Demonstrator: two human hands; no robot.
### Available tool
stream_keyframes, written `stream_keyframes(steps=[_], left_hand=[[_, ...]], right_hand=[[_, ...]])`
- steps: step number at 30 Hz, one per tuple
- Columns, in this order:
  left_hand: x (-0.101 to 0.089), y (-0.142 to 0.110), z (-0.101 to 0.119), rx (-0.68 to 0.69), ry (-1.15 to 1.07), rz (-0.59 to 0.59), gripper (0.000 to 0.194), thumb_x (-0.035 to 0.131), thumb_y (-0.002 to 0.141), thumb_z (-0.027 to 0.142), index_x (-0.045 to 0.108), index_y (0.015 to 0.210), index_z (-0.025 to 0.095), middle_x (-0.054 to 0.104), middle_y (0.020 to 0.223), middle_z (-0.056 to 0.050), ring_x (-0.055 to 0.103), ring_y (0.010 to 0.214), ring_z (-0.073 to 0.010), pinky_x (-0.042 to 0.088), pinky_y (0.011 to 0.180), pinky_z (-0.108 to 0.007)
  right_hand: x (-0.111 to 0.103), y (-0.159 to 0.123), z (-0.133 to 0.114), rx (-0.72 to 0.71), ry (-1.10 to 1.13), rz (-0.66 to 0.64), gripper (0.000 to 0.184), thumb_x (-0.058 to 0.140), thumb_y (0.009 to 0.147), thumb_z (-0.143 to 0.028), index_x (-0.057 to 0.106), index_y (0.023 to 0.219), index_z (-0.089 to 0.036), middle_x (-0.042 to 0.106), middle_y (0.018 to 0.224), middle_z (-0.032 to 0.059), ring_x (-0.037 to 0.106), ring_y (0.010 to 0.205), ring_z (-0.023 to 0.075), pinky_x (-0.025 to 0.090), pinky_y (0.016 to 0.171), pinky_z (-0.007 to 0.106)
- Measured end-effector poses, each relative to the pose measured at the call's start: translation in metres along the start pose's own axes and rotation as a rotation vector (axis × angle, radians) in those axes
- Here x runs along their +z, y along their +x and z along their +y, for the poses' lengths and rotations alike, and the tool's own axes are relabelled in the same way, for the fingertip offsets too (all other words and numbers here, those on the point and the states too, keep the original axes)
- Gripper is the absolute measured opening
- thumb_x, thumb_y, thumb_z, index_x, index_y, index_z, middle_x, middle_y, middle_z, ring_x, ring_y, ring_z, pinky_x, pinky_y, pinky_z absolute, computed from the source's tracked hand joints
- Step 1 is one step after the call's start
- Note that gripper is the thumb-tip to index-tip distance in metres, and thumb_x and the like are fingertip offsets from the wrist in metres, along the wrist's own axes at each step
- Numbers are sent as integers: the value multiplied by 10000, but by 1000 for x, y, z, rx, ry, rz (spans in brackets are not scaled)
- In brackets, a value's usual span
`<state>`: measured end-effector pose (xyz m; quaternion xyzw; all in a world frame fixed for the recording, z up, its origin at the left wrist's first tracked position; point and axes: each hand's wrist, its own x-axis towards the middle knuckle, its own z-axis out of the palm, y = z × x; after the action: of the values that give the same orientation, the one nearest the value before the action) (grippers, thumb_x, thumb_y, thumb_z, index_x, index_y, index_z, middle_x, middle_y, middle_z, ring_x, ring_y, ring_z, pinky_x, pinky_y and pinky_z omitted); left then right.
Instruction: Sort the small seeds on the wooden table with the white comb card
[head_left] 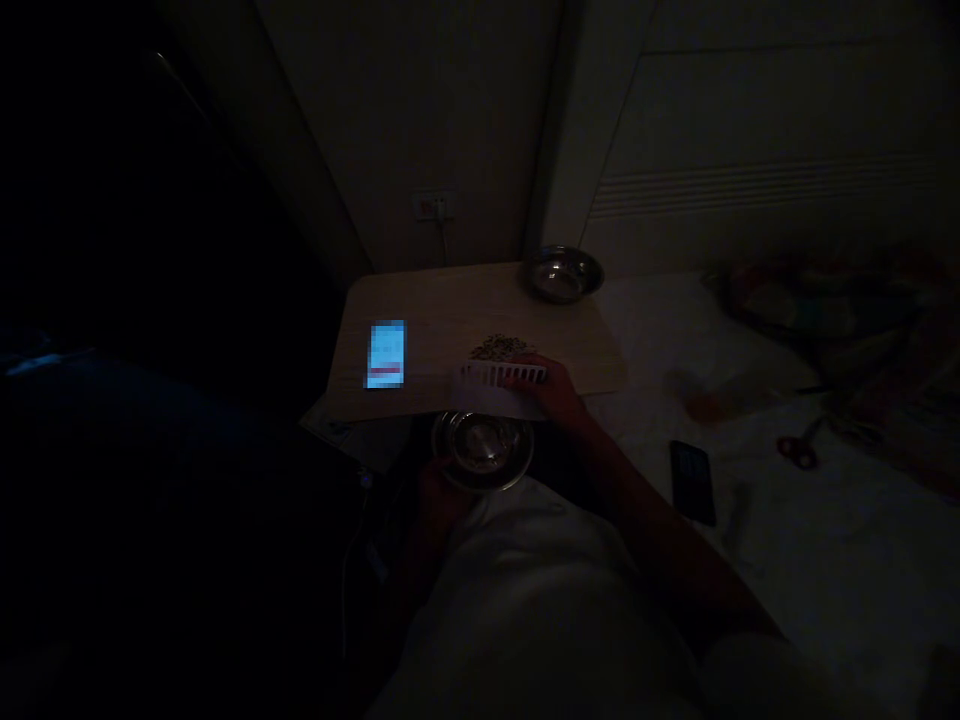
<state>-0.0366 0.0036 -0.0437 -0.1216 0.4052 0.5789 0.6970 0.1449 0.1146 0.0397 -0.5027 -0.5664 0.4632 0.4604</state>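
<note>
In dim light, my left hand (442, 492) grips the rim of a steel bowl (450, 445), held just below the near edge of a small wooden table (427, 300). Small bits lie inside the bowl, too dark to name. My right hand (553, 385) is closed on a white plastic piece with a row of slots (480, 376), at the table's near edge and above the bowl. Right behind the slotted piece lies a pile of small dark and pale grains (501, 347), which look like seeds.
Another steel bowl (564, 275) stands at the table's back right corner. A lit phone-like screen (386, 354) lies on the left. On the white bedding to the right are a dark phone (692, 482) and red-handled scissors (798, 451). A wall socket (433, 206) holds a plug.
</note>
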Motion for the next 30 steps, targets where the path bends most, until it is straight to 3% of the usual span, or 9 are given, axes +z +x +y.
stream_keyframes(steps=[2,7,10,19,30], left_hand=[[-1,0,0,-5,-4,-7,304,562,681,152,663,966,121,719,845,-87,672,854,-254,504,829,-391],[-6,5,0,15,-1,14,294,562,677,143,664,953,151,713,793,-63,673,818,-246,511,802,-386],[-8,7,0,-10,-8,-10,271,573,666,138,667,920,126,715,816,-89,669,831,-249,510,790,-371],[-5,5,-1,-8,20,17,151,563,695,165,661,805,130,706,764,-75,669,778,-234,518,746,-354],[-2,0,1,4,37,12,208,576,681,147,663,870,140,707,776,-65,670,794,-231,523,757,-361]], right_hand=[[-3,-2,-1,7,17,14,320,774,578,-387,651,787,-179,647,702,4,549,625,147,425,576,267],[-8,4,4,-62,41,284,292,719,636,-415,621,802,-196,631,721,-1,538,640,141,426,584,257],[-7,10,6,-102,10,376,282,689,661,-426,618,813,-199,627,741,5,541,661,145,438,601,258],[10,20,-4,-153,-47,273,226,670,695,-376,626,814,-189,641,769,14,560,690,151,432,641,261],[-3,21,-2,-128,-39,188,252,696,660,-398,633,801,-198,634,728,-6,547,650,140,423,604,254]])
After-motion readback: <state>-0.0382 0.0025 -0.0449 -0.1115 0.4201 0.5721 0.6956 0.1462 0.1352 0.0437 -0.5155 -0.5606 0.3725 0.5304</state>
